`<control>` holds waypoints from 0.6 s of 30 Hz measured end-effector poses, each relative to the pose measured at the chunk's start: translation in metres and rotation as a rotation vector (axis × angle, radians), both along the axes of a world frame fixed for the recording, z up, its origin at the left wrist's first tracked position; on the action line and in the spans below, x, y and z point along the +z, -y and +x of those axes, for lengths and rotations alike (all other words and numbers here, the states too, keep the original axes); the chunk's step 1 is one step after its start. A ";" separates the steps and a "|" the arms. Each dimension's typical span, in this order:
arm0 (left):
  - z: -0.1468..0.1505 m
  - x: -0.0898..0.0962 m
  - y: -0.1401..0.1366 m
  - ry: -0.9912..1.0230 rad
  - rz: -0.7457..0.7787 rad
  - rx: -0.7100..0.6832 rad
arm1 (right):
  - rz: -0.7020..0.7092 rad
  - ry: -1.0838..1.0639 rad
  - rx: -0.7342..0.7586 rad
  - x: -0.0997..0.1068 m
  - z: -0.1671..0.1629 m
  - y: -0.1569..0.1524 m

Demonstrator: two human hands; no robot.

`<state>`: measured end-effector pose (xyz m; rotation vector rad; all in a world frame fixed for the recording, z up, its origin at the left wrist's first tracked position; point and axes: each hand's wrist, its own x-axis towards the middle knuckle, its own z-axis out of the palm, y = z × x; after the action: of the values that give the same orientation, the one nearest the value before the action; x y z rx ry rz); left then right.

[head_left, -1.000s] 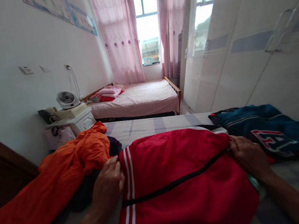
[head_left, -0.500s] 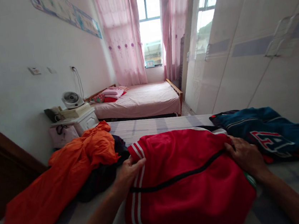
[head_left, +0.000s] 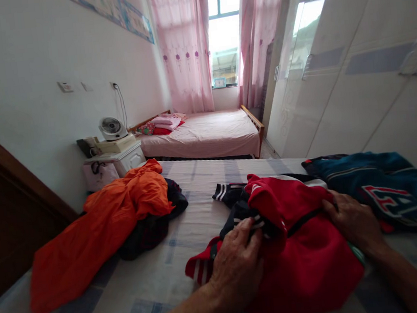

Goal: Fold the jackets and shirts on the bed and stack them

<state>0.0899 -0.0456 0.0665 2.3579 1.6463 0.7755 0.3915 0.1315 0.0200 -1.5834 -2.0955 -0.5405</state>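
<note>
In front of me on the bed lies a red jacket [head_left: 311, 265] with a black stripe and white-striped hem. My left hand [head_left: 239, 261] is closed on its left part, where the hem is folded inward and a dark sleeve with white-striped cuff [head_left: 243, 213] shows by the fingertips. What sits beneath the palm is hidden. At the jacket's right edge, my right hand [head_left: 353, 218] grips the red cloth between thumb and fingers. Just right of that hand rests a teal garment [head_left: 368, 173] with large letters.
An orange garment [head_left: 107, 228] lies over dark clothing [head_left: 146, 236] on the left of the checked bedsheet [head_left: 190, 259]. Beyond are a second bed [head_left: 213, 136], a small fan [head_left: 112, 128] on a cabinet, and a white wardrobe [head_left: 367, 98] along the right.
My left hand has moved right, folding the jacket's left side inward; dark striped sleeves now show. My right hand keeps its place on the jacket. The view has shifted slightly left.
</note>
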 end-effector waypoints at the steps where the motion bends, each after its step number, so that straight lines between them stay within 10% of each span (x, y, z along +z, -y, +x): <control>1: -0.003 -0.002 0.000 0.042 0.025 0.014 | -0.005 0.014 -0.008 0.000 0.000 0.000; 7: -0.030 -0.001 -0.011 0.364 0.074 0.283 | -0.024 0.038 -0.034 -0.001 0.001 -0.002; 13: -0.055 0.025 -0.018 0.413 -0.161 0.132 | -0.015 -0.009 -0.009 -0.004 0.003 -0.004; 18: -0.107 0.022 -0.011 0.733 -0.153 0.543 | -0.067 -0.157 0.032 0.004 0.004 -0.001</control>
<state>-0.0167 -0.0346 0.0886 1.2582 1.8708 1.3344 0.3954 0.1328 0.0241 -1.5726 -2.0358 -0.3271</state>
